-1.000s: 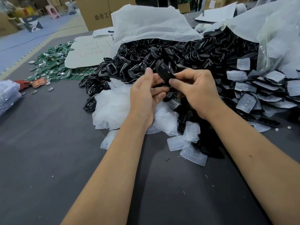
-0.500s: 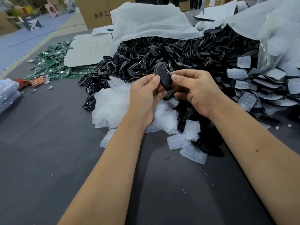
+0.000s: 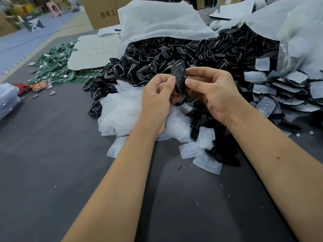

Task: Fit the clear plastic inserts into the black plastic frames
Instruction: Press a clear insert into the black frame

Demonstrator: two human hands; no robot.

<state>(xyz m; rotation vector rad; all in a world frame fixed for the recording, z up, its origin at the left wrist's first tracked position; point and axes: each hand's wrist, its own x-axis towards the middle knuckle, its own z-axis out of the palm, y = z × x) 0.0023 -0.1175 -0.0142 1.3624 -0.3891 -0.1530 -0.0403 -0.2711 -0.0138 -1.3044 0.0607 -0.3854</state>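
Above the dark grey tabletop (image 3: 52,163), both hands hold one oval black plastic frame (image 3: 179,75) upright between them. The left hand (image 3: 155,100) pinches its left edge with thumb and forefinger; the right hand (image 3: 213,91) grips the right edge, thumb on the near face, fingers curled behind. Whether a clear insert already sits inside that frame cannot be told, since pale patches show in its openings but the detail is too small.

Behind the hands spills a large heap of loose black plastic frames (image 3: 201,51) from a white plastic bag (image 3: 157,20). Flat translucent clear plastic inserts (image 3: 208,161) lie on the tabletop just below the right wrist, with more scattered at right (image 3: 264,89). A crumpled white film sheet (image 3: 120,110) lies under the left hand. Green circuit boards (image 3: 52,67) lie well apart at far left.

Judging from the grip, pressing is probably underway. An insert seated crooked could pop back out or crease if the thumbs push on one side only. Squeezing the thin frame by its edges might flex it and keep the insert from locking. The frame could also slip from so light a pinch and vanish into the heap.
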